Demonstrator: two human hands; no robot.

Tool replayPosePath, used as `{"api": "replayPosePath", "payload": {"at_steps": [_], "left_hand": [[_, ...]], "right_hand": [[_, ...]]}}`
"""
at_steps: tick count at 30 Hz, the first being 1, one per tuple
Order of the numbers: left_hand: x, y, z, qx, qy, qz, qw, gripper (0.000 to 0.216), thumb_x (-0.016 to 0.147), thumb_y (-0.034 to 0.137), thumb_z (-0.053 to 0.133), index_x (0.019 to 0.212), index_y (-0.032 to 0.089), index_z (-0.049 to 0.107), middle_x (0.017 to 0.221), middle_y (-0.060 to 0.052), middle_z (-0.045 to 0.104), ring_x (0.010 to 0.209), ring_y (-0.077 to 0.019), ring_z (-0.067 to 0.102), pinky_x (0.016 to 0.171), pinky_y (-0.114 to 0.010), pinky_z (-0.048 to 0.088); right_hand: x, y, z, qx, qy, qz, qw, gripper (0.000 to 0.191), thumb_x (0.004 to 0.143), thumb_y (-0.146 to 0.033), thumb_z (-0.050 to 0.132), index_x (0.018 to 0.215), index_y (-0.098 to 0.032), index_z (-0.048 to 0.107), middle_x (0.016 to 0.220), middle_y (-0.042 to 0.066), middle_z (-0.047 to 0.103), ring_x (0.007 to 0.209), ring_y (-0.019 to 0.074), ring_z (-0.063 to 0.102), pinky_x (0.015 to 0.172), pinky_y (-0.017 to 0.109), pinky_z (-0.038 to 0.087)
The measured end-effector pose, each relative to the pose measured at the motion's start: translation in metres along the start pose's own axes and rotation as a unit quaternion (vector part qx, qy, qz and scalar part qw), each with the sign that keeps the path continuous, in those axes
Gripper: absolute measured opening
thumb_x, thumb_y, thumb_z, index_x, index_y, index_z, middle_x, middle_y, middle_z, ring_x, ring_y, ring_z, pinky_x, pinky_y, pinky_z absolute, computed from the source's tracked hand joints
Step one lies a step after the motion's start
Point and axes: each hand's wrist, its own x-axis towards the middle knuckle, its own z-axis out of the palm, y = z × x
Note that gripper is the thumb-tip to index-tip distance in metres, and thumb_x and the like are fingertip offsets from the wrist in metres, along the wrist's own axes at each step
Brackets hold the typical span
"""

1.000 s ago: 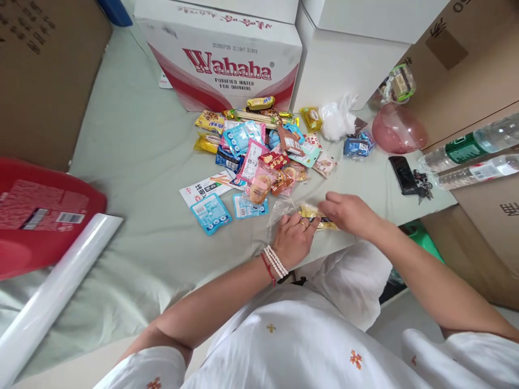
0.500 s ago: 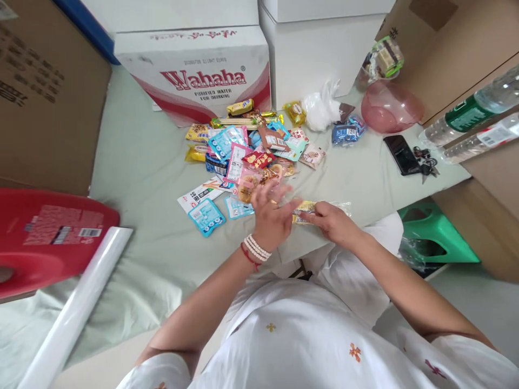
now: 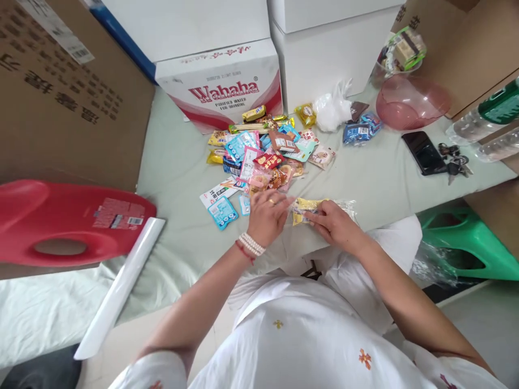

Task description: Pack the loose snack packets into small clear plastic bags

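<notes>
My right hand grips a clear plastic bag near the table's front edge, its fingers over the yellow snack packets inside. To the left, my left hand is open above the cloth, fingers stretched toward the near side of a snack pile. Clear-wrapped round cookies lie just beyond its fingertips, and a light-blue packet rests left of it. Further back in the pile are a red packet, a brown packet and several other small wrapped snacks.
A Wahaha water carton stands behind the pile. On the right are a pink transparent bowl, a black phone, keys and plastic bottles. A red jug and a white roll lie left. Below right is a green stool.
My left hand has drawn slightly left, away from the yellow packets, which now show more fully. My right hand keeps its grip on the bag. The camera view has shifted left.
</notes>
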Motion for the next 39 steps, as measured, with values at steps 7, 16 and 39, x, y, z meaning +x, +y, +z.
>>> {"api": "replayPosePath", "payload": {"at_steps": [7,16,39], "left_hand": [[-0.051,-0.012,0.003,0.027,-0.102,0.093,0.99,0.027,0.099,0.021,0.048,0.109,0.022,0.074,0.092,-0.008,0.073,0.084,-0.0219,0.061,0.082,-0.041,0.043],[-0.028,0.009,0.006,0.024,-0.021,-0.173,0.984,0.016,0.086,0.035,0.068,0.084,0.019,0.07,0.12,-0.014,0.061,0.12,-0.037,0.051,0.097,-0.053,0.045],[0.033,0.067,0.035,0.028,-0.048,-0.174,0.983,0.072,0.079,0.038,0.078,0.144,0.023,0.051,0.133,-0.018,0.057,0.124,-0.0393,0.052,0.095,-0.053,0.047]], "right_hand": [[-0.003,-0.003,0.008,0.009,0.013,-0.004,1.0,0.034,0.104,-0.024,0.046,0.126,-0.027,0.072,0.095,0.008,0.052,0.086,0.0215,0.044,0.078,0.035,0.042],[-0.003,-0.006,0.007,0.022,0.017,0.014,0.999,0.031,0.103,-0.026,0.049,0.12,-0.027,0.075,0.094,0.008,0.052,0.086,0.0217,0.044,0.08,0.036,0.042],[-0.013,0.02,0.006,-0.094,0.163,0.273,0.943,0.019,0.089,-0.034,0.065,0.101,-0.021,0.071,0.132,0.02,0.053,0.124,0.0396,0.043,0.097,0.058,0.045]]}}
